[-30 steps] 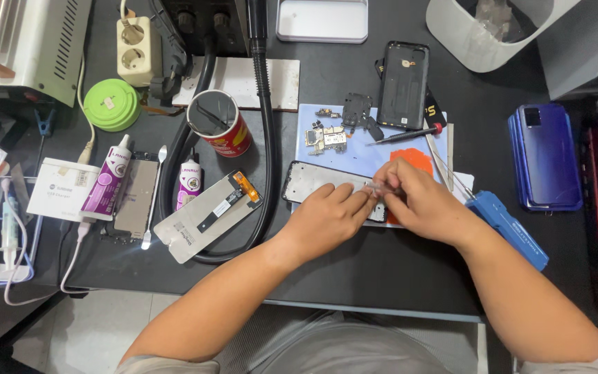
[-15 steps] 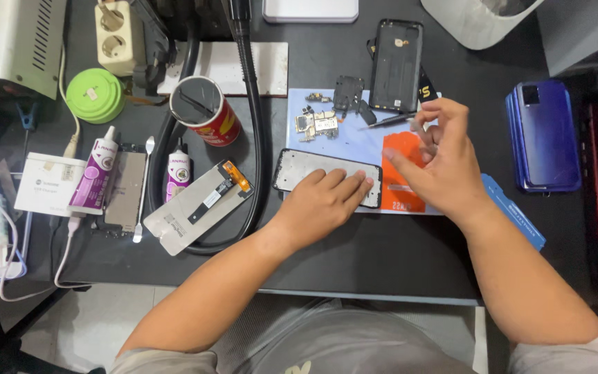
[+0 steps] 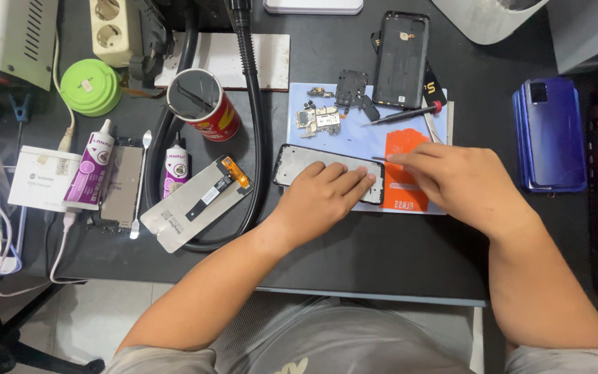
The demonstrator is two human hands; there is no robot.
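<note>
A black phone frame (image 3: 295,163) lies on a light blue work mat (image 3: 365,137). My left hand (image 3: 321,196) rests flat on the frame's right half and holds it down. My right hand (image 3: 459,181) is just to the right of it, over an orange card (image 3: 408,144), with its fingers pinched on a thin metal tool. The tool's tip points at the frame's right end. A small circuit board (image 3: 320,119), other loose parts, a red-capped screwdriver (image 3: 404,114) and a black back cover (image 3: 401,59) lie farther back on the mat.
To the left are a detached screen with an orange flex cable (image 3: 194,201), a red can (image 3: 206,108), two glue tubes (image 3: 91,170), a black hose (image 3: 250,111) and a green round case (image 3: 90,86). Stacked blue phones (image 3: 552,135) sit at the right.
My right hand went up to the back of the mat, then came back down to the frame's right end with a thin tool. My left hand stayed on the frame.
</note>
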